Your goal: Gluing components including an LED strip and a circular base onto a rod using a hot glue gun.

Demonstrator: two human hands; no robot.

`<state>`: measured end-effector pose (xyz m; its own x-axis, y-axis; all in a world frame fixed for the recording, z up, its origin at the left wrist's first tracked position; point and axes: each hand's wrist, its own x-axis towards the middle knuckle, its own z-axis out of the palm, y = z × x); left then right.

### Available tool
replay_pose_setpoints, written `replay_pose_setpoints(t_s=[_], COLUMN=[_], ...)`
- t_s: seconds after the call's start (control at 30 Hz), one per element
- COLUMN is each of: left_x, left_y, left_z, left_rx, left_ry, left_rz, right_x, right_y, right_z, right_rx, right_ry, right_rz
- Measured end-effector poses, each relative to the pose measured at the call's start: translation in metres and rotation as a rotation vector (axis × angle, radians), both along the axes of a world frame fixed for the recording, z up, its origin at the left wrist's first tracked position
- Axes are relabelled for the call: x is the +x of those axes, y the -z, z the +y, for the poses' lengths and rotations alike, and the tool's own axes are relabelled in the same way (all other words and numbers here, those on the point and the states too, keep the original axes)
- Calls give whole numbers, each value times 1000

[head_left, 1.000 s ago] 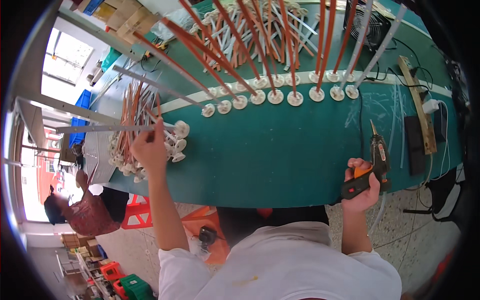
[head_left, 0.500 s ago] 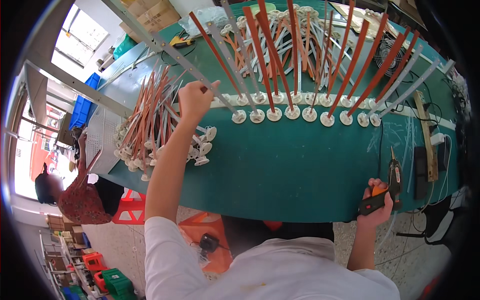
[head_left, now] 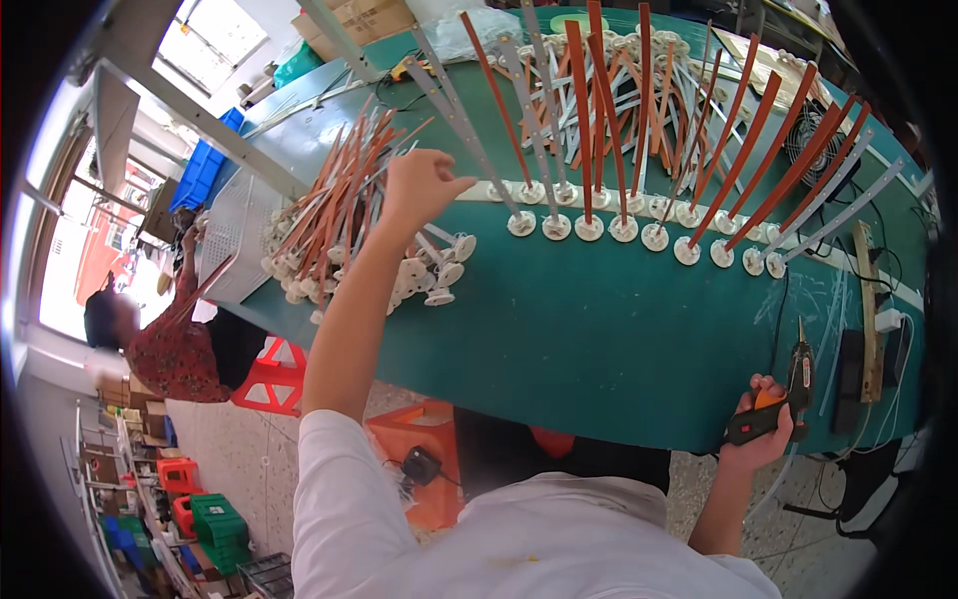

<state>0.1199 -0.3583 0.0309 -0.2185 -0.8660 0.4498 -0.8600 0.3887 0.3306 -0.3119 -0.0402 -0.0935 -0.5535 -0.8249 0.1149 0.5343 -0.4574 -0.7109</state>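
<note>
My right hand (head_left: 760,419) is wrapped round the handle of a black hot glue gun (head_left: 801,374) with an orange trigger, its nozzle directed away from me. My left hand (head_left: 419,190) hovers over the table, thumb and forefinger apart, with nothing visible between them. Beside it lies a large bundle of brown and silver strips with white round bases (head_left: 344,220). To its right, two rows of white round bases (head_left: 556,228) stand on the green table, with brown strips (head_left: 579,115) and silver dotted strips (head_left: 454,115) rising from them.
Behind the rows lies another pile of strips (head_left: 679,110), with a black fan (head_left: 806,135) at its right. A wooden board (head_left: 866,299) with cables lies along the right side. A white perforated basket (head_left: 238,235) stands at left, near another person (head_left: 180,344). An orange stool (head_left: 414,449) is below the table edge.
The view has swung, shifting the table and rows rightward in the picture. My left hand's fingers have spread, and the hand sits farther from the leftmost silver strip. The glue gun stays in my right hand.
</note>
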Motion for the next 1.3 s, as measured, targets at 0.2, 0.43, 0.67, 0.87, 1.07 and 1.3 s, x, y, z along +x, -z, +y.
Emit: replay_pose_setpoints(t_s=[0.2, 0.43, 0.67, 0.87, 1.07, 1.3], left_x=[43, 62, 64, 58, 28, -10], left_y=[-35, 28, 14, -3, -12, 33], left_z=[79, 17, 7, 41, 140, 238], left_rx=[104, 263, 699, 680, 508, 117], left_ry=[-219, -392, -388, -338, -302, -252], left_rz=[-58, -423, 136, 384, 433, 685], right_x=[-1, -3, -3, 1, 3, 79], right_y=[0, 0, 2, -6, -6, -60], right_z=[7, 1, -1, 3, 2, 12], right_rx=[1, 9, -13, -4, 110, 703], right_ry=[-16, -34, -53, -44, -12, -787], right_rz=[10, 27, -61, -66, -59, 474])
